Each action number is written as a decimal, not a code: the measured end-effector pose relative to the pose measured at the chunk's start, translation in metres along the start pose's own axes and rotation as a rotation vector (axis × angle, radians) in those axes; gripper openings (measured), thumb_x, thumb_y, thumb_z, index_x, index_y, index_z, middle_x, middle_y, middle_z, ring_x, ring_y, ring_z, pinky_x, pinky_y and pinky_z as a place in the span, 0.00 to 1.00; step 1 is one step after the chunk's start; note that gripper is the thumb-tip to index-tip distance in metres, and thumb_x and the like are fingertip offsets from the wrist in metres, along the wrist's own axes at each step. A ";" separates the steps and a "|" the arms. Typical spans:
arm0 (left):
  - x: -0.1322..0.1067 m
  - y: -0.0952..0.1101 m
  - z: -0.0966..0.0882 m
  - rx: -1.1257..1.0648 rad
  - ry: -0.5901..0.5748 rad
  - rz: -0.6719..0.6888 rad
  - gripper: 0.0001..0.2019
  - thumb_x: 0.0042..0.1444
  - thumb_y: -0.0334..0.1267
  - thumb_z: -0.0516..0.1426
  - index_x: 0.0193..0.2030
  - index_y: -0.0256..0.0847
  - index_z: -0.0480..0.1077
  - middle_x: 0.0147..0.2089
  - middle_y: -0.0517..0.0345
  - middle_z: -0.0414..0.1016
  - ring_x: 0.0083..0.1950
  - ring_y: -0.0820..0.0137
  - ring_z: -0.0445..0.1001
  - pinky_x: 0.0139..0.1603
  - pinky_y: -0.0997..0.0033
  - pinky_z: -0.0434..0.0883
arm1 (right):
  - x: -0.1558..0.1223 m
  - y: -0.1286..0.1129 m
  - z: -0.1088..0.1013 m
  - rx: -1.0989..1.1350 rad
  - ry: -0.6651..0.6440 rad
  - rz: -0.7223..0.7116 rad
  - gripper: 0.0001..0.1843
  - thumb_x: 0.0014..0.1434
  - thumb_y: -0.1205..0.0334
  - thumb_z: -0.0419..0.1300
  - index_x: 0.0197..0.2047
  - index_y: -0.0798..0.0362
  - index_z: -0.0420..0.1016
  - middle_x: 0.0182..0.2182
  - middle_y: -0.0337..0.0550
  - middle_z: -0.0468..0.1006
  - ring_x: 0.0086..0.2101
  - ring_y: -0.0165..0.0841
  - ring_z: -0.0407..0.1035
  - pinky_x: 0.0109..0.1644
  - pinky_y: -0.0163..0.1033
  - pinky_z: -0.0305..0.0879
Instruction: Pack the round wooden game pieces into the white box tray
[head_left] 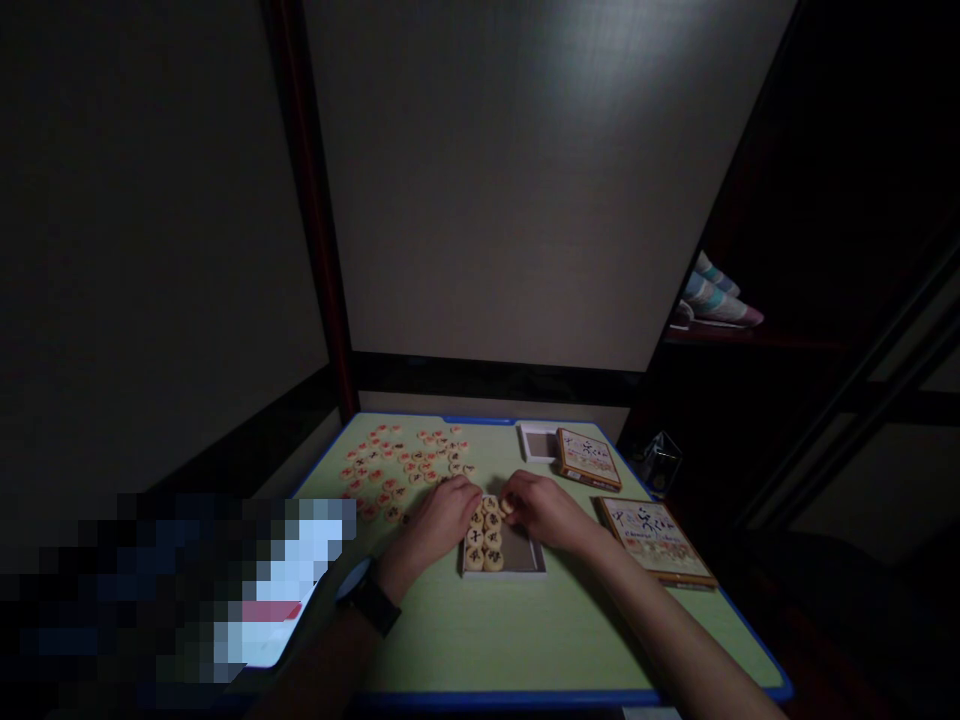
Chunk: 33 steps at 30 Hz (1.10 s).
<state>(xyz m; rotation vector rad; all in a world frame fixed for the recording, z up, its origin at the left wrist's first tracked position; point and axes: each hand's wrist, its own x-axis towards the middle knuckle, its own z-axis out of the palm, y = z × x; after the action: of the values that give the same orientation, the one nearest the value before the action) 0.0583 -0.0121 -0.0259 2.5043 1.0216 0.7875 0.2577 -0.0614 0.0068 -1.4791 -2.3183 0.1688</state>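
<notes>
A shallow open box (523, 573) lies on the table in front of me. Two columns of Chinese chess pieces (492, 537) with dark characters fill its left side; bare bottom shows on the right. My left hand (444, 512), with a watch on the wrist, has its fingers curled together at the box's upper left edge. What those fingers grip is hidden. Over the upper right part of the box, my right hand (546, 508) pinches a single round chess piece (507, 507) between thumb and fingers.
Many loose red and dark chess pieces (425, 467) are scattered over the table's (465, 640) left and back. A second open box (537, 445) stands at the back, beside a printed lid (588, 458). Another printed box (654, 535) lies right; a lit, pixelated screen (292, 585) is left.
</notes>
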 end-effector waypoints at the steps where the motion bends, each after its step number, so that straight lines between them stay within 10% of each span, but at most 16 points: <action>1: 0.000 0.000 0.000 0.004 0.000 -0.003 0.15 0.64 0.34 0.48 0.37 0.40 0.76 0.39 0.51 0.75 0.42 0.65 0.73 0.48 0.68 0.68 | 0.000 0.000 0.000 -0.002 -0.004 0.002 0.12 0.49 0.76 0.63 0.38 0.57 0.76 0.37 0.45 0.76 0.35 0.34 0.70 0.39 0.34 0.62; 33: 0.000 0.004 -0.006 0.169 -0.026 -0.008 0.15 0.66 0.33 0.47 0.41 0.40 0.75 0.43 0.53 0.77 0.46 0.68 0.75 0.52 0.69 0.70 | 0.003 0.007 0.003 -0.003 -0.012 0.064 0.13 0.50 0.69 0.65 0.41 0.55 0.78 0.33 0.43 0.77 0.33 0.33 0.68 0.36 0.34 0.58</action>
<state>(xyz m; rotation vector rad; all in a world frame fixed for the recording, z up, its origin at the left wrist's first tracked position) 0.0567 -0.0138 -0.0188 2.6413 1.1319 0.6905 0.2617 -0.0556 0.0022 -1.5585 -2.2827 0.1922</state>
